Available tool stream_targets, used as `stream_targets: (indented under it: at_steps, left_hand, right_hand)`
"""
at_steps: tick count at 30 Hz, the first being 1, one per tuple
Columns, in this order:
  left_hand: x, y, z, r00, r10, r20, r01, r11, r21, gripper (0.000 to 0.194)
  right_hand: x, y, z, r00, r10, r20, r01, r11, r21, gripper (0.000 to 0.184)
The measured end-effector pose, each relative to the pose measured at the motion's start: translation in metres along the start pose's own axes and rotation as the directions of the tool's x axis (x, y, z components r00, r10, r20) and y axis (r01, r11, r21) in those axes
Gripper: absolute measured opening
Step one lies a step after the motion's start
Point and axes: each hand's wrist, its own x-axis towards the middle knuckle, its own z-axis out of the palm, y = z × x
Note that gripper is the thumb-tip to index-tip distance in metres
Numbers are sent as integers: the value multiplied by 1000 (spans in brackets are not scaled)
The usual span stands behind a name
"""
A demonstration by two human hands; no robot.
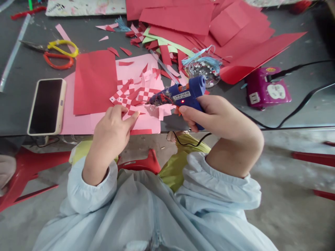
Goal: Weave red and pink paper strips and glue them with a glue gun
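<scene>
My right hand [209,111] is closed round a blue hot glue gun [190,92] with a lit red light. The gun's nozzle points left, low over red and pink paper scraps. My left hand [112,127] presses its thumb and fingers on a checkered woven paper piece [127,101] and a pointed red bit at its edge. Small eye-like dots show at this piece's left end. Another checkered woven piece [146,93] lies just by the nozzle. Pink paper sheets [86,123] lie beneath, and a red paper sheet [95,82] rests left of the woven pieces.
A phone [46,106] and scissors [59,54] with yellow and red handles lie at left. Red paper [180,19] is heaped at the back. A round clear container [205,71] holds small beads or eyes. A purple power socket box [268,89] with black cables stands at right.
</scene>
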Motion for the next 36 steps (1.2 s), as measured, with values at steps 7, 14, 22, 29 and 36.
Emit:
stream_targets:
  at_steps: [7,14,22,29,36]
  left_hand:
    - [-4,6,5,1000,1,22,-1,1000,-25,51]
    - [-3,7,2,1000,-4,4,4,1000,-11,43]
    - [0,0,-8,1000,-29,-2,29,994,-109,37]
    - [0,-3,-9,999,-43,0,43,982,-184,37]
    - [2,-1,-4,996,-80,-37,78,995,-70,29]
  right_hand:
    - [1,2,1,1000,-18,-22,18,1000,4,42]
    - [2,2,1,999,-33,-18,34,999,3,42]
    - [1,2,0,1000,-23,7,23,1000,-3,43]
    - [0,2,0,1000,-22,-10,22,1000,-15,42]
    - [-1,5,-1,999,-19,-29,20,1000,19,36]
